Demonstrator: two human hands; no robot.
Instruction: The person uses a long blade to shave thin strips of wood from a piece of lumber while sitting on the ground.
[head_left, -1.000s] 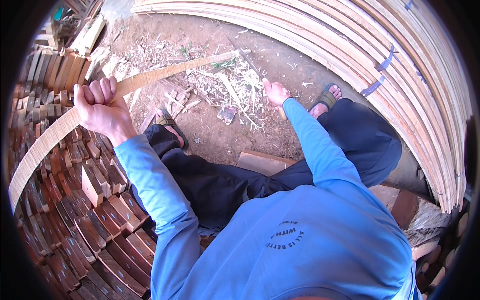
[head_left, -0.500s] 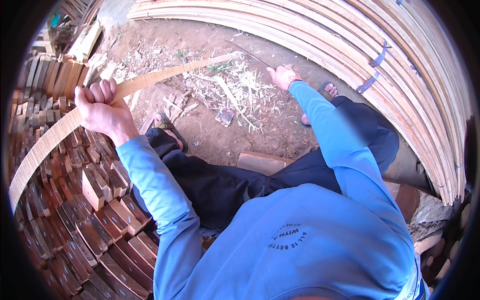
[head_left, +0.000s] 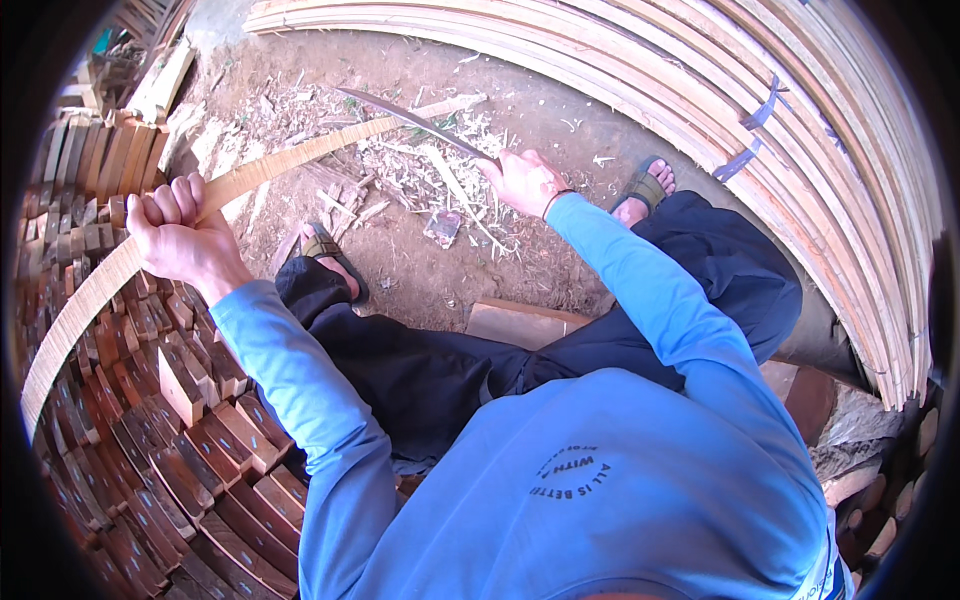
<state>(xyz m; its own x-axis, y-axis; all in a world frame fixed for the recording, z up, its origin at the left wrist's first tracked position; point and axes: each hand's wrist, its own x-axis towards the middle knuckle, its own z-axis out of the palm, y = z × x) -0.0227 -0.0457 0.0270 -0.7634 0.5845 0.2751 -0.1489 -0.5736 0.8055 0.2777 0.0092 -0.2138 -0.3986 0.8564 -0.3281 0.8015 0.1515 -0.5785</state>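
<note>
My left hand [head_left: 185, 235] is closed round a long pale wooden strip [head_left: 290, 158]. One end of the strip runs off past my left side, and the far end reaches the shavings on the ground. In my right hand [head_left: 525, 183] is the handle of a machete [head_left: 415, 120], mostly hidden by my fingers. Its long, thin dark blade points left and away from me and passes across the strip near its far end. Whether the blade touches the wood I cannot tell.
Wood shavings [head_left: 465, 165] litter the dirt ground between my sandalled feet. Stacked wooden blocks [head_left: 190, 440] fill the left side. A bundle of long boards [head_left: 640, 80] curves along the far right, and a wooden block [head_left: 520, 323] lies between my legs.
My right hand has swung left with the machete, bringing the blade over the strip's far part. My left hand has shifted slightly left and nearer, still gripping the strip.
</note>
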